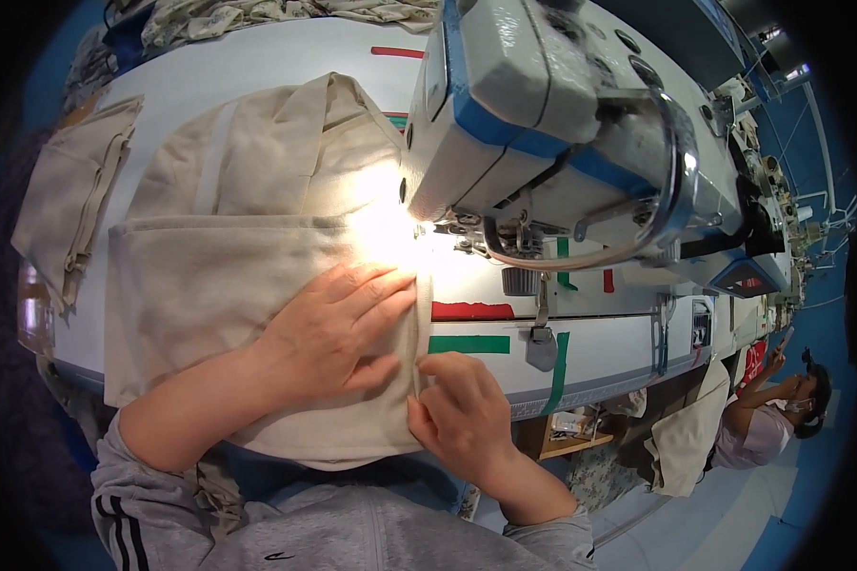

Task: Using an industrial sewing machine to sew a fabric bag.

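Observation:
A large piece of cream fabric [219, 276] lies spread on the white machine table, its right edge running up to the lit needle area of a sewing machine [505, 105]. My left hand [338, 324] rests flat on the fabric just below the needle area, fingers stretched toward the edge. Nearer to me, my right hand [459, 404] is closed on the fabric's right edge, thumb and fingers pinching it. The presser foot and needle are partly lost in the bright lamp glare.
Folded cream fabric [71, 190] lies at the table's left end, with patterned cloth [257, 14] along the back. Red tape [471, 311] and green tape [469, 344] mark the tabletop. A curved metal guard [676, 171] sticks out from the machine. Another person [767, 414] is at the far right.

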The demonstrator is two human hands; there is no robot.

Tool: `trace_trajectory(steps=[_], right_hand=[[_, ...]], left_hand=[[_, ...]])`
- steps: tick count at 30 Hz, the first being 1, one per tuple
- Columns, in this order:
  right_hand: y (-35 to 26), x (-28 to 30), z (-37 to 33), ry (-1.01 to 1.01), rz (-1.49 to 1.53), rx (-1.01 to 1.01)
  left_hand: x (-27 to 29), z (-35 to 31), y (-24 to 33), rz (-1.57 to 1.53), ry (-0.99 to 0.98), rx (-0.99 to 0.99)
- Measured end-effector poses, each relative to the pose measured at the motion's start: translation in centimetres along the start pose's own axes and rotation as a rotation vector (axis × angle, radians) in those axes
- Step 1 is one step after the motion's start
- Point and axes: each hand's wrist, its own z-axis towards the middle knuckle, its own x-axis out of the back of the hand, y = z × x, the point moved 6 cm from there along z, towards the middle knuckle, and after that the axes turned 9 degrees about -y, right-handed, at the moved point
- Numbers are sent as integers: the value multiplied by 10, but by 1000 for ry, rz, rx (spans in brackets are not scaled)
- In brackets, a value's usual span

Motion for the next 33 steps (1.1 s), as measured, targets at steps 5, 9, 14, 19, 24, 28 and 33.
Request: trace_trajectory(steps=[5,9,14,19,24,28,33], right_hand=[[22,10,15,21,78,-253],[42,5,45,2,-51,-374],[49,-2,65,-34,-173,-341],[39,-7,57,-67,-309,-246],[29,-8,52,26,-248,-71],[28,-9,50,-14,-207,-30],[37,-12,51,-6,-138,-108]], left_hand=[[7,3,-9,-14,75,-25],[6,15,-20,33,36,89],[6,21,-25,151,174,-6],[-3,22,-20,204,91,-50],[2,19,-20,173,104,-112],[1,20,-25,109,89,-80],[3,20,-28,154,145,-111]])
